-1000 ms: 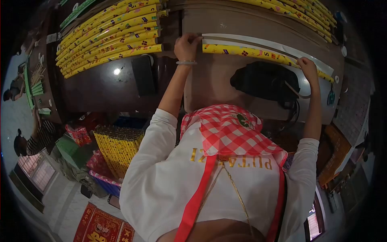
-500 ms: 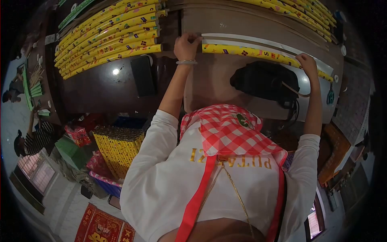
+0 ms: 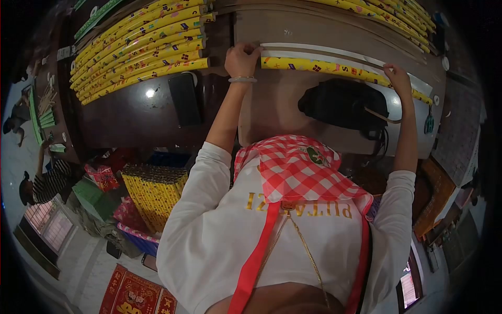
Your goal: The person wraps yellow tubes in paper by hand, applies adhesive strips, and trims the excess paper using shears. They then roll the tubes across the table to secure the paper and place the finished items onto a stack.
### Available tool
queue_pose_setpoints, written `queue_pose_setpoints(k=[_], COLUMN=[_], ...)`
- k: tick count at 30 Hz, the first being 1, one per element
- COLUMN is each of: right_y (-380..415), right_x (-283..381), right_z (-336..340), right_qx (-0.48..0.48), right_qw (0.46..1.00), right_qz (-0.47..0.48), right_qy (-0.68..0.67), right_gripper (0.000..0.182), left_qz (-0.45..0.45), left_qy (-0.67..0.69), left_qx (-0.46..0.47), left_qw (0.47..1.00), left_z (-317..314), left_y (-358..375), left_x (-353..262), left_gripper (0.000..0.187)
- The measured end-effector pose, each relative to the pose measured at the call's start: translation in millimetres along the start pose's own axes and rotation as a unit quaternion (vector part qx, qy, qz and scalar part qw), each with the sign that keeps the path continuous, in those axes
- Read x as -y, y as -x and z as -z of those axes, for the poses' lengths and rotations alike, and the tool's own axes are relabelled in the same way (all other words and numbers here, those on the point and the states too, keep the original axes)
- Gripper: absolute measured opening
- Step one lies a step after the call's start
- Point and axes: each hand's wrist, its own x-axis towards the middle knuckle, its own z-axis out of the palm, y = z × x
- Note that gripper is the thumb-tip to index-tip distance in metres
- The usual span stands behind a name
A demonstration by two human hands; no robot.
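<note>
A roll of yellow printed wrapping paper [image 3: 298, 64] lies lengthwise on the table in front of me. Along its far side runs a narrow white strip [image 3: 319, 48], perhaps a paper edge. My left hand [image 3: 241, 62], wearing a bangle, is closed in a pinch at the strip's left end, just beyond the roll's end. Toward the roll's right end, my right hand [image 3: 400, 81] has its fingertips pinched together at the strip's edge, with the hand crossing over the roll. What exactly lies between the right fingertips is too small to tell.
Several yellow rolls [image 3: 141, 49] are stacked at the left, more [image 3: 387, 18] at the far right. A black phone [image 3: 184, 99] and a black bag [image 3: 342, 104] lie nearer me. Below left stands a bin of upright yellow rolls [image 3: 151, 196]. People work at far left [image 3: 49, 180].
Both hands stay almost in place, the right fingers shifting very slightly. The roll and strip look unmoved. At far left, another person's arm has moved.
</note>
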Motion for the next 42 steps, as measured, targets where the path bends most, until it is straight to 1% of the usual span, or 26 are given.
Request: queue_pose_setpoints(k=[1, 3, 4, 5, 7, 8, 9, 11, 12, 15, 20, 22, 24, 26, 28, 30, 32, 33, 35, 36, 37, 38, 39, 40, 41, 42], right_y=[0, -1, -1, 0, 1, 1, -2, -2, 3, -9, 4, 12, 20, 21, 21, 20, 18, 15, 12, 11, 9, 7, 5, 4, 4, 3], right_x=[0, -3, 1, 4, 12, 14, 9, 6, 10, -5, 13, 24, 27, 24, 17, 18, 18, 16, 12, 10, 7, 2, -2, -2, -1, -1], right_z=[-1, -5, -6, -5, -3, -3, -9, -18, -13, -25, -23, -10, -2, -1, -2, -4, -6, -8, -12, -13, -15, -16, -18, -18, -18, -19], right_qx=[0.000, -0.053, -0.058, -0.060, -0.024, -0.019, -0.024, -0.107, -0.074, -0.055, -0.090, -0.062, -0.062, -0.060, -0.066, -0.077, -0.089, -0.100, -0.109, -0.118, -0.126, -0.125, -0.110, -0.094, -0.094, -0.082], right_qw=[1.000, 0.996, 0.994, 0.994, 0.996, 0.998, 0.998, 0.982, 0.992, 0.996, 0.992, 0.998, 0.998, 0.998, 0.996, 0.996, 0.995, 0.994, 0.992, 0.990, 0.987, 0.987, 0.985, 0.981, 0.981, 0.977], right_qz=[-0.001, 0.057, 0.058, 0.055, 0.022, 0.022, 0.017, 0.126, 0.082, 0.073, 0.093, 0.004, 0.008, 0.015, 0.041, 0.042, 0.042, 0.041, 0.042, 0.069, 0.095, 0.097, 0.128, 0.159, 0.159, 0.182], right_qy=[0.001, -0.031, -0.074, -0.071, -0.088, -0.053, -0.049, -0.086, -0.054, -0.007, -0.010, 0.028, 0.030, 0.031, 0.032, 0.024, 0.015, -0.013, -0.041, -0.033, -0.026, -0.026, -0.044, -0.060, -0.061, -0.070], right_gripper=[0.030, 0.025, 0.021, 0.021, 0.018, 0.018, 0.018, 0.019, 0.021, 0.022, 0.022, 0.020, 0.020, 0.020, 0.021, 0.021, 0.020, 0.019, 0.018, 0.017, 0.016, 0.016, 0.018, 0.021, 0.021, 0.025], left_qz=[0.007, 0.013, 0.016, 0.018, 0.034, 0.052, 0.044, 0.044, 0.047, 0.033, 0.052, 0.045, 0.041, 0.060, 0.061, 0.060, 0.038, 0.038, -0.044, -0.042, -0.095, -0.149, -0.148, -0.139, -0.130, -0.130], left_qy=[-0.004, -0.005, -0.008, -0.010, -0.002, 0.002, 0.001, 0.002, -0.003, 0.012, 0.005, -0.001, -0.007, -0.002, -0.007, -0.013, 0.008, 0.006, 0.054, 0.052, 0.001, -0.051, -0.052, -0.038, -0.024, -0.024], left_qx=[0.005, 0.011, 0.015, 0.020, 0.028, 0.033, 0.031, 0.032, 0.029, 0.024, 0.032, 0.032, 0.029, 0.050, 0.046, 0.041, 0.009, 0.008, -0.001, -0.003, -0.021, -0.038, -0.039, -0.005, 0.029, 0.030], left_qw=[1.000, 1.000, 1.000, 1.000, 0.999, 0.998, 0.999, 0.999, 0.998, 0.999, 0.998, 0.998, 0.999, 0.997, 0.997, 0.997, 0.999, 0.999, 0.998, 0.998, 0.995, 0.987, 0.987, 0.990, 0.991, 0.991], left_z=[2, 1, 2, 1, 3, 3, -2, -2, 0, 4, 4, 3, 4, 5, 5, 4, -1, -3, -9, -13, -16, -17, -17, -16, -15, -14], left_y=[0, -1, -1, -2, -1, -2, -4, -4, -2, -1, -3, -3, -3, -4, -3, -3, -3, -4, -7, -9, -10, -11, -11, -12, -12, -12], left_x=[-2, -4, -3, -3, -7, -8, -2, -4, -5, -9, -9, -8, -7, -9, -10, -9, -4, 0, 6, 7, 7, 7, 8, 7, 6, 4], left_gripper=[0.026, 0.025, 0.025, 0.024, 0.021, 0.017, 0.017, 0.018, 0.018, 0.019, 0.021, 0.021, 0.021, 0.022, 0.022, 0.021, 0.019, 0.019, 0.014, 0.014, 0.013, 0.013, 0.013, 0.015, 0.019, 0.019])
